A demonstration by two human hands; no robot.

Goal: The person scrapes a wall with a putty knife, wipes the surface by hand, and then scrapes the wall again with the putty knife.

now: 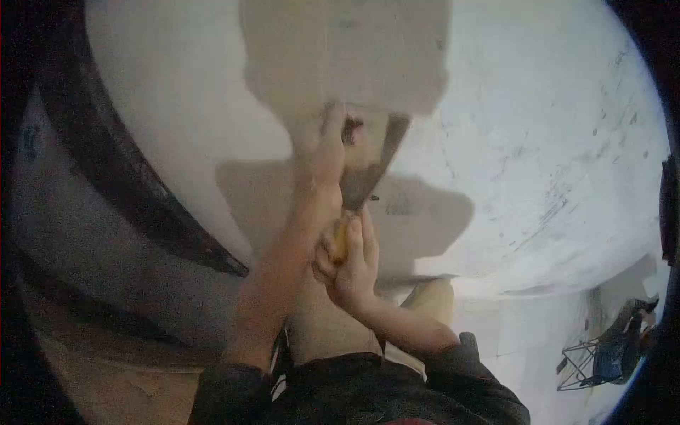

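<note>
My right hand [356,258] is closed round the yellow handle [341,242] of a flat tool, with a finger stretched along it. The tool's brownish blade [363,184] widens upward and lies close to a large pale wall-like surface [170,106]. Further up, my left hand [324,159] reaches along the blade's left side, fingers stretched out and blurred. A small dark and pinkish patch [353,130] shows beside those fingers; what it is cannot be made out.
Shadows [347,49] fall across the pale surface, which has dark marks [552,191] on the right. A dark curved band [134,163] runs down the left. At the lower right stands a thin-framed object with dark cloth [609,358]. My knees are below the hands.
</note>
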